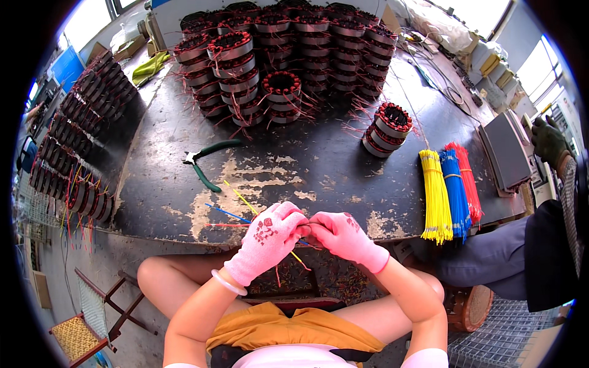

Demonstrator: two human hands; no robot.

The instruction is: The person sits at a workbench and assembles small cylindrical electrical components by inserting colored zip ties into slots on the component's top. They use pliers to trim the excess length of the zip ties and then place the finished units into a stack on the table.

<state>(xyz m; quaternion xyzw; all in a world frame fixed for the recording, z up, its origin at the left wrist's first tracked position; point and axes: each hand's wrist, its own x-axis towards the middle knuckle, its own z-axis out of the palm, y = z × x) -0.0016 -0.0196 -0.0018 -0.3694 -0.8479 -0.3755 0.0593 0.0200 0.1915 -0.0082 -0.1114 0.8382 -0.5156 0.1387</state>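
My left hand (268, 240), in a pink glove with a dark red print, is closed round a few thin wires near the table's front edge. A yellow wire (241, 197), a blue wire (227, 213) and a red wire (226, 225) stick out from it to the left; more wire ends hang below. My right hand (348, 238), gloved alike, meets it with thumb and forefinger pinched at a thin dark wire end (305, 225). The exact join is hidden by the fingers. Beyond my left hand lie cutting pliers (215, 147) with green handles, spread apart.
Stacked motor stators (232, 48) with red windings crowd the table's far side. A smaller stator stack (390, 130) stands right. Bundled yellow wires (436, 199), blue wires (454, 193) and red wires (468, 184) lie near a co-worker's dark-gloved hand (549, 140). More stators (64, 144) line the left.
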